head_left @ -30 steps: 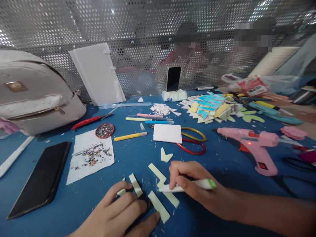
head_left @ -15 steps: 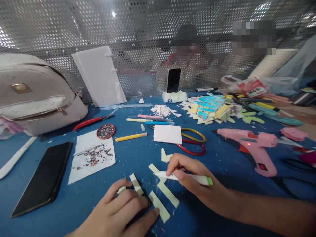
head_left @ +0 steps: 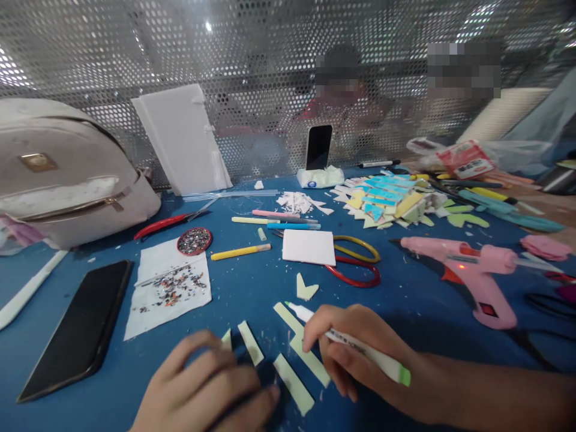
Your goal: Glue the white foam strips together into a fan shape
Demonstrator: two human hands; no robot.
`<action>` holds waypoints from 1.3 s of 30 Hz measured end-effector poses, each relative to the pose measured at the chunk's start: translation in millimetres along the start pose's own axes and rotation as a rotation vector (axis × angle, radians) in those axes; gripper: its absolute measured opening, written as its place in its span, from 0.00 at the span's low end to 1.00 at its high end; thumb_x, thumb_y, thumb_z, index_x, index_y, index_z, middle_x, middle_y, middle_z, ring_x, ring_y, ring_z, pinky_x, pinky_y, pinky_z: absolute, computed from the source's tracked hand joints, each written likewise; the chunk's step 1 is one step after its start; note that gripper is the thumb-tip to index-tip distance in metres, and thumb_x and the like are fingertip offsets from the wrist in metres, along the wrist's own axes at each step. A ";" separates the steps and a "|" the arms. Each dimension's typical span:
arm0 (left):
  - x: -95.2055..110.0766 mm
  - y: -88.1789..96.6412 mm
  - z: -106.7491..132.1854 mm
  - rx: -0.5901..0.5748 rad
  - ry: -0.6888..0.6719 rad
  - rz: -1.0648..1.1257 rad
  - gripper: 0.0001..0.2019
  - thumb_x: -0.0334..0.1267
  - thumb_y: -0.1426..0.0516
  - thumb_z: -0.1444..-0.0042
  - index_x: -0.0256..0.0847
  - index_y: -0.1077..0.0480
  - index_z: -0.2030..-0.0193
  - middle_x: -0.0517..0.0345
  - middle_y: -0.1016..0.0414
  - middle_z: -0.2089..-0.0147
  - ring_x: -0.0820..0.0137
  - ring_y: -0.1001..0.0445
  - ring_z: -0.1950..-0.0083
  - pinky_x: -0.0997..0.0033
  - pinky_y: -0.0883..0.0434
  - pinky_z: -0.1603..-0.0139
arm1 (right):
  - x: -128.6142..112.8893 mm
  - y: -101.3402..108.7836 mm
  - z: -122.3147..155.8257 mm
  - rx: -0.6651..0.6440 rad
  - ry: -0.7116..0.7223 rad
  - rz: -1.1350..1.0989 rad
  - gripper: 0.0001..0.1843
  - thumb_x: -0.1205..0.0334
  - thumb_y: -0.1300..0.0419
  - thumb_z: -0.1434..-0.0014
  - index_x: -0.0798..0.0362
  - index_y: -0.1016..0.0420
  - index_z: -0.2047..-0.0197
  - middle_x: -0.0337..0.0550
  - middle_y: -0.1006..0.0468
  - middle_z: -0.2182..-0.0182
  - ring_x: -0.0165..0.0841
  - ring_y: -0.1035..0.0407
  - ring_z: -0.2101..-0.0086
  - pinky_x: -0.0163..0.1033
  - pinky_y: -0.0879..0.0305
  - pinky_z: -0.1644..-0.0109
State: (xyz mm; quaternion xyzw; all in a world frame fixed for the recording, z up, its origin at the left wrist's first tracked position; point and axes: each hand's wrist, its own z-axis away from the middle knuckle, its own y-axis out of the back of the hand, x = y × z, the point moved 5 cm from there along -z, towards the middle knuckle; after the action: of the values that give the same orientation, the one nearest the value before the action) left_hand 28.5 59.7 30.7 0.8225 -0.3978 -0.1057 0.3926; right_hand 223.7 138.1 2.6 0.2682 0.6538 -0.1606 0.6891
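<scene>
My right hand (head_left: 364, 342) grips a white marker (head_left: 387, 363) with a green end, its green tip at the upper end of a pale green zigzag piece (head_left: 310, 361). My left hand (head_left: 207, 384) hovers over or rests lightly on the table, fingers loosely spread and slightly blurred; nothing shows in it. Beside its fingers lie a small green scrap (head_left: 227, 340), partly hidden, and two pale green strips, a shorter one (head_left: 251, 343) and a longer one (head_left: 294, 384). Above the marker tip is a notched green piece (head_left: 306, 288).
A pink glue gun (head_left: 477, 270) with a lit light lies right. Scissors (head_left: 360, 276) sit partly under a white card (head_left: 308, 247). Cut scraps (head_left: 387, 198) are heaped behind. Leftward are a dark phone (head_left: 78, 330), a glitter-strewn sheet (head_left: 198, 291) and a backpack (head_left: 67, 174).
My right hand has shifted down and right, and the marker slants more steeply. My left hand has drawn back left, its fingertip coming off the longer strip.
</scene>
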 end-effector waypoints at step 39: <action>-14.8 -8.6 4.5 -0.173 0.105 0.198 0.12 0.33 0.50 0.30 0.36 0.34 0.43 0.50 0.26 0.51 0.69 0.29 0.49 0.75 0.31 0.44 | -28.5 -4.4 -7.4 -0.105 0.226 0.298 0.24 0.50 0.58 0.26 0.57 0.27 0.53 0.49 0.18 0.62 0.32 0.23 0.61 0.34 0.31 0.56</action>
State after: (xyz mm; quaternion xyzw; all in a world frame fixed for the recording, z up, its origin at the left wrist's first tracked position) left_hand 21.4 71.4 19.4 0.7468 -0.4452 -0.0571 0.4908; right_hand 212.5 135.2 30.1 0.3422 0.6876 0.0086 0.6404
